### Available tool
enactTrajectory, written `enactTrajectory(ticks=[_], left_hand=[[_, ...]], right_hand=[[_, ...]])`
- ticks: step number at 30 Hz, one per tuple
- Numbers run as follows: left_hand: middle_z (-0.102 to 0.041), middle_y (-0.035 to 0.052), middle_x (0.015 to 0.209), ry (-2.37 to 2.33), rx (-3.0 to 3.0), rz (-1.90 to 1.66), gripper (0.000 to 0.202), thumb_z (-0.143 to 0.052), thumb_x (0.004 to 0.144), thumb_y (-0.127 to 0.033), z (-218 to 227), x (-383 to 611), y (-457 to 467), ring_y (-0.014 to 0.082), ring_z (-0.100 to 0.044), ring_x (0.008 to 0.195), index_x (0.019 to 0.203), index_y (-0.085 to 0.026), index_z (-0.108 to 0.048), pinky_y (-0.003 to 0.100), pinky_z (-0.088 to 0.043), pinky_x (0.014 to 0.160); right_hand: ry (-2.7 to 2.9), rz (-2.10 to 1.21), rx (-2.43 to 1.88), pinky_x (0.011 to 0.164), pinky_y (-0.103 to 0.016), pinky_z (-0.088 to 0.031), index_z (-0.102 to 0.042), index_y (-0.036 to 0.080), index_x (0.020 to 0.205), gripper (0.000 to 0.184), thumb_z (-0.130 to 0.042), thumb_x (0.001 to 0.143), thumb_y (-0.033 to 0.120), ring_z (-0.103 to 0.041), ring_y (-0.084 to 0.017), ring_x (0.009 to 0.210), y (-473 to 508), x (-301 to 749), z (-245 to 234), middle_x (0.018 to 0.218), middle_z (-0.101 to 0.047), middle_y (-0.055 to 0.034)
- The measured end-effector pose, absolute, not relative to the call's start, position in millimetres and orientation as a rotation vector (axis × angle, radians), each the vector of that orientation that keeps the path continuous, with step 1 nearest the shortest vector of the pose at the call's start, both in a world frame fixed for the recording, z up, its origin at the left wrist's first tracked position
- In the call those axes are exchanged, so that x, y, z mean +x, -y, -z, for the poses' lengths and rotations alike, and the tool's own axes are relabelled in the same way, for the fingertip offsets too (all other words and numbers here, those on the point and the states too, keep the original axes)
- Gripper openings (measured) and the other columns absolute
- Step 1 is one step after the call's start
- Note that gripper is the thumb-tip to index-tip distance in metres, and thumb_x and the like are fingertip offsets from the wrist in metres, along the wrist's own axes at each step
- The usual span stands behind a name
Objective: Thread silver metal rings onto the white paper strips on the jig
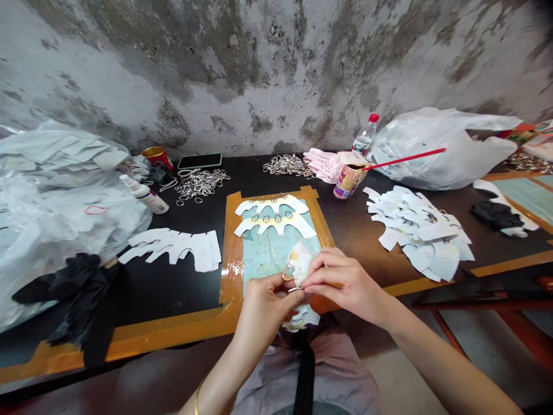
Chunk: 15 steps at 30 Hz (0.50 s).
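A white cut-out strip (300, 256) with yellowish glue stains hangs between my two hands above the mat's front edge. My left hand (268, 300) pinches it from the left, beside a metal ring (285, 275) at its edge. From the right, the fingertips of my right hand (341, 282) are closed on the same strip. Its lower part (302, 318) shows beneath my hands; the middle is hidden by fingers. Beyond them, two scalloped white strips (276, 225) bearing several metal rings lie on the pale green mat (263, 256), which is bordered with brown tape (233, 248).
White strips (173, 245) lie left, and a larger heap (423, 230) lies right. Ring piles (201, 185) sit behind, near a phone (200, 161). A can (347, 183) holds a red stick (406, 158). Plastic bags (440, 147), a white bottle (147, 196) and black cloth (82, 294) flank the workspace.
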<state>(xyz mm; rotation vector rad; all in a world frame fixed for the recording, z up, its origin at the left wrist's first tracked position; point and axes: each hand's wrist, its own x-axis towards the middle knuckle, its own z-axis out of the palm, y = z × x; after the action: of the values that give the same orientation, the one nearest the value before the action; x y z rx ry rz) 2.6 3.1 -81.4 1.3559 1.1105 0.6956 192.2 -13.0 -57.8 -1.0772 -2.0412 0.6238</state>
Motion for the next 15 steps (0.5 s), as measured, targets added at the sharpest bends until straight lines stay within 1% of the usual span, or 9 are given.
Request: enactTrajectory(ticks=[2,4,6,9,12,15], left_hand=[[-0.051,-0.0031,0.049,-1.135,1.436,-0.72,0.027,-0.075,0.07,-0.033,79.7,3.5,-2.6,0.0081,-0.043,0.045,0.059,-0.014,-0.06,0.018,-0.03,0.042],[-0.048,-0.0041,0.048,-1.148,1.505,-0.733,0.027,-0.075,0.07,-0.032,78.6,4.7,-2.4,0.0076,-0.04,0.045,0.056,-0.014,-0.059,0.018,-0.028,0.043],[-0.046,-0.0047,0.049,-1.135,1.543,-0.731,0.027,-0.074,0.071,-0.032,79.1,5.7,-2.8,0.0077,-0.038,0.047,0.056,-0.015,-0.059,0.018,-0.028,0.044],[-0.044,-0.0046,0.05,-1.112,1.556,-0.753,0.028,-0.071,0.073,-0.031,83.3,6.6,-4.2,0.0089,-0.039,0.051,0.055,-0.016,-0.057,0.019,-0.029,0.046],[-0.046,-0.0042,0.053,-1.102,1.52,-0.772,0.024,-0.07,0.073,-0.028,89.3,6.4,-5.5,0.01,-0.043,0.054,0.057,-0.016,-0.056,0.018,-0.033,0.048],[-0.051,-0.0035,0.054,-1.095,1.471,-0.729,0.021,-0.071,0.073,-0.028,93.8,5.0,-5.8,0.011,-0.047,0.054,0.061,-0.016,-0.059,0.02,-0.036,0.051]], right_hand=[[2.046,-0.697,-1.123,0.077,-0.031,-0.045,-0.069,0.021,0.085,0.008,-0.063,0.089,0.025,-0.057,-0.015,0.083,13.0,192.0,57.5,0.082,-0.064,-0.0011],[2.083,-0.69,-1.163,0.078,-0.031,-0.043,-0.065,0.02,0.083,0.009,-0.062,0.09,0.025,-0.057,-0.015,0.084,13.7,189.9,57.9,0.082,-0.063,-0.0005],[2.13,-0.556,-1.189,0.081,-0.033,-0.04,-0.063,0.019,0.083,0.012,-0.057,0.093,0.024,-0.056,-0.015,0.084,14.7,185.6,60.2,0.084,-0.063,-0.0009],[2.114,-0.328,-1.228,0.081,-0.035,-0.035,-0.061,0.019,0.086,0.015,-0.05,0.096,0.022,-0.054,-0.016,0.083,15.9,177.8,67.2,0.086,-0.063,-0.0021],[2.061,-0.258,-1.252,0.081,-0.036,-0.033,-0.059,0.019,0.086,0.013,-0.052,0.096,0.023,-0.053,-0.017,0.083,15.7,173.5,74.0,0.085,-0.063,-0.0025],[2.035,-0.321,-1.245,0.081,-0.035,-0.035,-0.058,0.019,0.084,0.011,-0.055,0.094,0.022,-0.053,-0.017,0.083,15.3,173.9,76.3,0.083,-0.062,-0.0019]])
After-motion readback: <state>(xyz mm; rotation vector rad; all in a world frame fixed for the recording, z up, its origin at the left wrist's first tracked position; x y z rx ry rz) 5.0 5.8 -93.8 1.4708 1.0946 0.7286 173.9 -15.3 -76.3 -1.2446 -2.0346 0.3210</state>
